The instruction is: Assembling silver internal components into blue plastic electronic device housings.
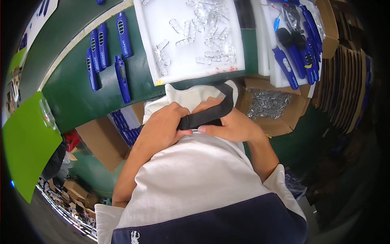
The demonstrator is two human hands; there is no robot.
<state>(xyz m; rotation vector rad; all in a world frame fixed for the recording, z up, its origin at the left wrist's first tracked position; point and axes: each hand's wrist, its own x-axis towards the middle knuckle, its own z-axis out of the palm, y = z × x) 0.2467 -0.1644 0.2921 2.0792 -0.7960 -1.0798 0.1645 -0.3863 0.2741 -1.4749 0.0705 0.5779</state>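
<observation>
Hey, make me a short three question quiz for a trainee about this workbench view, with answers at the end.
1. True or false: both hands grip the black strap.
2. What lies on the white tray? A clear plastic pieces, B screws, C green cards.
3. What colour are the casings on the green table?
Key: 1 true, the left hand and right hand both hold it. 2 A, clear plastic pieces. 3 blue.

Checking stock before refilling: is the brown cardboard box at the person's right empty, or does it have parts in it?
Not empty. The cardboard box is open-topped and holds a heap of small silvery metal parts covering its bottom.
</observation>
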